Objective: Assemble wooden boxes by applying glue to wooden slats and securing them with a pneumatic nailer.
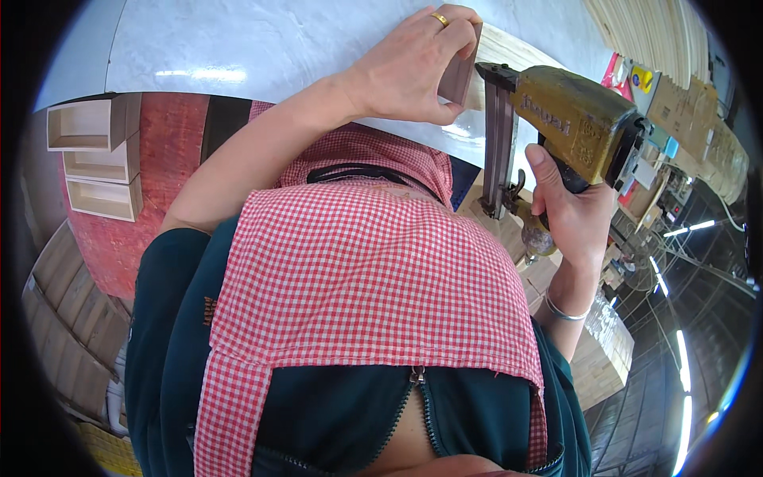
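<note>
My right hand (574,215) is wrapped round the grip of a worn gold-coloured nail gun (572,119). The gun's dark nose points left and is at the edge of the wooden pieces, though I cannot tell whether it touches them. My left hand (417,67), with a ring on one finger, holds a brown wooden panel (458,79) on edge, thumb on the near side and fingers over the far side. Against that panel lies a pale wooden board (509,49). Part of the panel is hidden behind my fingers.
A glossy white marbled tabletop (262,40) lies under the work. Several open wooden boxes (87,126) are stacked on a red surface (171,171) at the left. Long pale wooden strips (652,32) and cardboard (687,119) stand at the far right.
</note>
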Motion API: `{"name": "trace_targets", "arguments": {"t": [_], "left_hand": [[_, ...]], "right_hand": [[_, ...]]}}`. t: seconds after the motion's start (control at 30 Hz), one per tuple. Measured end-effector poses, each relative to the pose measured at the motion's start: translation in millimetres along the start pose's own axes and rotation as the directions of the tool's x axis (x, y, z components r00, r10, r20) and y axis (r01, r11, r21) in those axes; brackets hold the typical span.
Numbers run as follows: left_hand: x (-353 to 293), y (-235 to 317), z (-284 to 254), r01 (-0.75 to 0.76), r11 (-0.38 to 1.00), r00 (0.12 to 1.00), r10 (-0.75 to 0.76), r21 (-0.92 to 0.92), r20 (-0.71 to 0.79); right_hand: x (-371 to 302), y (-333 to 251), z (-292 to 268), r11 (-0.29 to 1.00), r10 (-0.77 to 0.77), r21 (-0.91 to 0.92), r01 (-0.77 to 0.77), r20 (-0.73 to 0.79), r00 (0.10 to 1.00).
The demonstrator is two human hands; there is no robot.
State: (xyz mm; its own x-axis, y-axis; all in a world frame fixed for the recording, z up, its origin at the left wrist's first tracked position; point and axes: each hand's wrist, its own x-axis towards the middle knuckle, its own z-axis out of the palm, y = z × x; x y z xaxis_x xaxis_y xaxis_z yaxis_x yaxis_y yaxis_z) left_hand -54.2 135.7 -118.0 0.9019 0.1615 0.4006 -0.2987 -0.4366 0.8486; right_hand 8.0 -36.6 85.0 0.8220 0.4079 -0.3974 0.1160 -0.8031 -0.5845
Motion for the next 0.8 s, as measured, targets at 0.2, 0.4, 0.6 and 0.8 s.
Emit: {"name": "trace_targets", "arguments": {"t": [0.2, 0.4, 0.6, 0.8], "left_hand": [[-18, 7, -6, 0.046, 0.999, 0.987, -0.043, 0.017, -0.155], [-27, 3, -8, 0.133, 0.988, 0.957, -0.109, 0.074, -0.268], [-31, 15, -4, 0.363, 0.923, 0.904, -0.315, 0.130, -0.291], [-39, 11, -6, 0.430, 0.896, 0.884, -0.394, 0.108, -0.251]], "right_hand": [[10, -8, -1, 0.997, 0.028, -0.067, -0.025, 0.048, 0.998], [27, -12, 5, 0.995, -0.023, -0.096, 0.029, 0.064, 0.998], [54, -15, 8, 0.990, -0.033, -0.136, 0.041, 0.066, 0.997], [59, -13, 17, 0.996, -0.047, -0.076, 0.053, 0.079, 0.996]]}}
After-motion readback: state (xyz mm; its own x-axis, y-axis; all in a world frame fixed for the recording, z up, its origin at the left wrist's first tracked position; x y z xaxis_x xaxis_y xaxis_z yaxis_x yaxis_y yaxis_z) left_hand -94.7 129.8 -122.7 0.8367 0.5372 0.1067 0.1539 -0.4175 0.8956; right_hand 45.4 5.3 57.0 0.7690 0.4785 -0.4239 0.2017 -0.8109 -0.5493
